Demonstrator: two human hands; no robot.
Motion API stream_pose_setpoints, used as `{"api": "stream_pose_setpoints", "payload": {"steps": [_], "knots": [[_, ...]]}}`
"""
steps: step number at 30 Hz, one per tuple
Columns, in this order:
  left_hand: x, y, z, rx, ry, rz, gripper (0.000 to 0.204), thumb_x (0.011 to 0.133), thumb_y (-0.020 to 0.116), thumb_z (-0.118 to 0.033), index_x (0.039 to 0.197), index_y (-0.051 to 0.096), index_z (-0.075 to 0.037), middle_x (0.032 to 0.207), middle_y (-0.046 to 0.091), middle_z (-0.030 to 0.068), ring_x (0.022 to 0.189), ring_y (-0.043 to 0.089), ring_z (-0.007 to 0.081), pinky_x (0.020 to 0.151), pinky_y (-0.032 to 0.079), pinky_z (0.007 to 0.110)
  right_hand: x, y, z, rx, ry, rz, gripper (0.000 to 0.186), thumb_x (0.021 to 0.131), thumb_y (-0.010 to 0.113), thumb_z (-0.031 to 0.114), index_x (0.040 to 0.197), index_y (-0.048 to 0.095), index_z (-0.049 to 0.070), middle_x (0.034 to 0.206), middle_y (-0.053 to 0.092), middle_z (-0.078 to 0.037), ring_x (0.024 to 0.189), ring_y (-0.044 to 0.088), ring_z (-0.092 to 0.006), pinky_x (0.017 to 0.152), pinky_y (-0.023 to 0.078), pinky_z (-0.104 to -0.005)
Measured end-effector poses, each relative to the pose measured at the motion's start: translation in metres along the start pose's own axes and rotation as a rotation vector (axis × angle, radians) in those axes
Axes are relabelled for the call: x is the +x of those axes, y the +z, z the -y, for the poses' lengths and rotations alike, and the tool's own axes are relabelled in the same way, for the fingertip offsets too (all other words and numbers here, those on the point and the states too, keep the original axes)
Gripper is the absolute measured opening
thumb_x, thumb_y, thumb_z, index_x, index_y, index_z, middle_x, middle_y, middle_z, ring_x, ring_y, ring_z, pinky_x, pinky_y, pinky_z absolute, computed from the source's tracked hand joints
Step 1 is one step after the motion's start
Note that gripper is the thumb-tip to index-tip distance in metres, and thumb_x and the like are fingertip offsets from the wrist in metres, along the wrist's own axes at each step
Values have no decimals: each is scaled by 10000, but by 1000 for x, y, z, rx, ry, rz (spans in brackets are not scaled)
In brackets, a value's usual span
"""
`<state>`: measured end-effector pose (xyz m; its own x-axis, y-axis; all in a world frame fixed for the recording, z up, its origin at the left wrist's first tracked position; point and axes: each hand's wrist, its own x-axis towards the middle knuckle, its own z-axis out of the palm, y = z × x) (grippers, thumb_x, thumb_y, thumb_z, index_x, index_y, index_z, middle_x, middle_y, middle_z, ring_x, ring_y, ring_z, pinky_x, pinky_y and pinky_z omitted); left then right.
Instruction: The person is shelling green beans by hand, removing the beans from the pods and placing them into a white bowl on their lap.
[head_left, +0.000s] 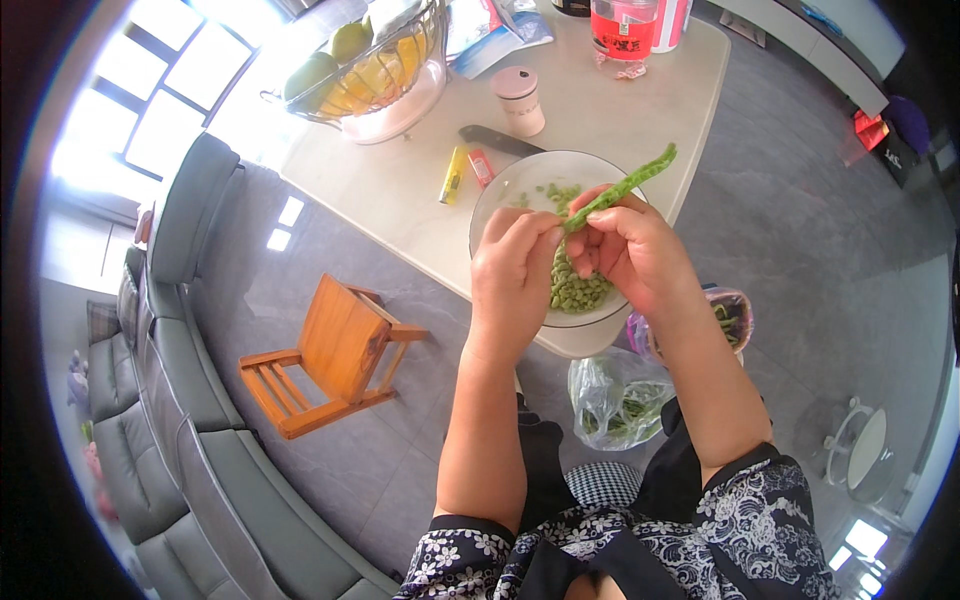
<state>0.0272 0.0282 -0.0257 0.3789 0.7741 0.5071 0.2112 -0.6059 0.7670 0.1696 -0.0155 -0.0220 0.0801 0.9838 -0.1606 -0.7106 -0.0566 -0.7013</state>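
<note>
Over a white plate (pixel 497 190) with a dark rim, I hold a long green bean pod (pixel 630 186) slanting up to the right. My left hand (pixel 512 265) pinches the pod's lower left end between thumb and fingers. Around its middle, my right hand (pixel 640 250) grips it, the far end sticking out past the fingers. Shelled green beans (pixel 577 290) lie heaped on the plate below, with a few more scattered toward its far side. Part of the heap is hidden by my hands.
A knife (pixel 500 140), a lidded cup (pixel 518 100), a yellow lighter (pixel 453 176) and a small red packet (pixel 481 168) lie beyond the plate. A wire fruit basket (pixel 400 60) stands far left. Below the table edge are a bag of pods (pixel 620 400), a lined bin (pixel 738 310) and a wooden chair (pixel 335 345).
</note>
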Motion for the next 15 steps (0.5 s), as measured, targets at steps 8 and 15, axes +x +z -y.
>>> {"api": "stream_pose_setpoints", "payload": {"steps": [8, 15], "knots": [[-2, 8, -6, 6, -12, -13, 103, 796, 577, 29, 889, 614, 8, 828, 573, 124, 722, 577, 245, 633, 460, 308, 0, 2, -7, 18, -19, -86, 156, 799, 490, -25, 944, 527, 18, 715, 559, -88, 579, 550, -164, 515, 461, -277], [-5, 5, -2, -6, -48, -11, 104, 798, 584, 19, 895, 621, 10, 820, 584, 127, 707, 587, 245, 617, 468, 308, -5, 4, -1, -330, -47, -113, 205, 741, 555, -35, 938, 533, 18, 732, 549, -60, 557, 542, -133, 439, 397, -227]]}}
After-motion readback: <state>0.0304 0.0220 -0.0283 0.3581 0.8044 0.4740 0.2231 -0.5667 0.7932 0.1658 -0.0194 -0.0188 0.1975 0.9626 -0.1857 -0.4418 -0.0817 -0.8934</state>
